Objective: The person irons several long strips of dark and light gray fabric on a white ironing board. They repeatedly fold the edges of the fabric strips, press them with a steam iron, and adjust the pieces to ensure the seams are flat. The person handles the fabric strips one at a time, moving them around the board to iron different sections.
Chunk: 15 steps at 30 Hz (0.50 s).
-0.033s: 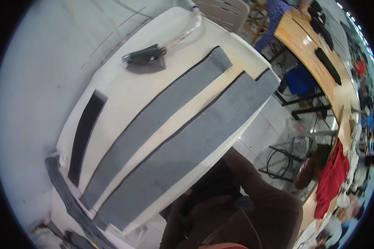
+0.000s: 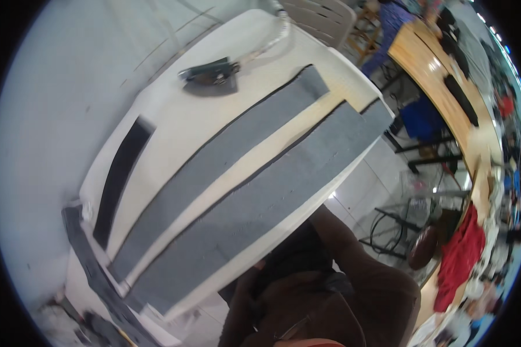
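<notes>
Long grey fabric strips lie spread on a pale padded table. One grey strip [image 2: 220, 139] runs along the middle, and a wider grey strip or stack [image 2: 260, 191] lies along the edge nearest me. A short black strip [image 2: 121, 179] is off to the left. At the far side a dark green iron-like tool [image 2: 211, 72] rests on a grey pad, its wrapped cord leading up. My forearms come down beside the near edge. Only a small patch of my left hand [image 2: 261, 265] shows there, its fingers hidden. My right hand is out of sight below the table edge.
The pale table [image 2: 173, 113] stands against a wall on the left. Dark cloth [image 2: 92, 266] hangs over its left end. A plastic chair [image 2: 321, 20] is behind it. To the right are a wooden bench [image 2: 425, 58] and red cloth [image 2: 460, 254].
The whole view has shifted slightly, so the table and strips sit a little differently in the picture. Nothing on the table has visibly moved.
</notes>
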{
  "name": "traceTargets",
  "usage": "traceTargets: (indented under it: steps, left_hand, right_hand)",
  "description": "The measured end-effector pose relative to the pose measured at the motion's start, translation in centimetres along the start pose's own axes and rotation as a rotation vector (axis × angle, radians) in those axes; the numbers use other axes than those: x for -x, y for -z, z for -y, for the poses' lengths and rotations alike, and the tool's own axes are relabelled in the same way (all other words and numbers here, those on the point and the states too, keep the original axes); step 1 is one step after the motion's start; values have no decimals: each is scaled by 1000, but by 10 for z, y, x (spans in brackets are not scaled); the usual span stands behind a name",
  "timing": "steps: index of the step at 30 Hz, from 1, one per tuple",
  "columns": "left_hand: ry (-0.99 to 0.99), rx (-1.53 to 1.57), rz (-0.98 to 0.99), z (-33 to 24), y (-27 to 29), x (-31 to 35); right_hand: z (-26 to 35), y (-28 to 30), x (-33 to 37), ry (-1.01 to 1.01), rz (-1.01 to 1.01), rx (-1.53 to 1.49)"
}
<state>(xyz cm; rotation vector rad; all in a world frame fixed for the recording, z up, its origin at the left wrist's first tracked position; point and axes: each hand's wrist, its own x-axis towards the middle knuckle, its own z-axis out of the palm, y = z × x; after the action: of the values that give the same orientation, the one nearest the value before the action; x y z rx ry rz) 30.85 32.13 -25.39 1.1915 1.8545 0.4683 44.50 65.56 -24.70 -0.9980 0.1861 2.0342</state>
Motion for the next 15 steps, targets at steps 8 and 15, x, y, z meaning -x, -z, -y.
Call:
traceTargets:
  steps: [8, 15]
  left_hand:
    - [109, -31, -170, -41, 30, 91]
    - [186, 0, -358, -72, 41, 141]
  right_hand:
    - [-35, 3, 24, -131, 82, 40]
    - [-60, 0, 34, -233, 127, 53]
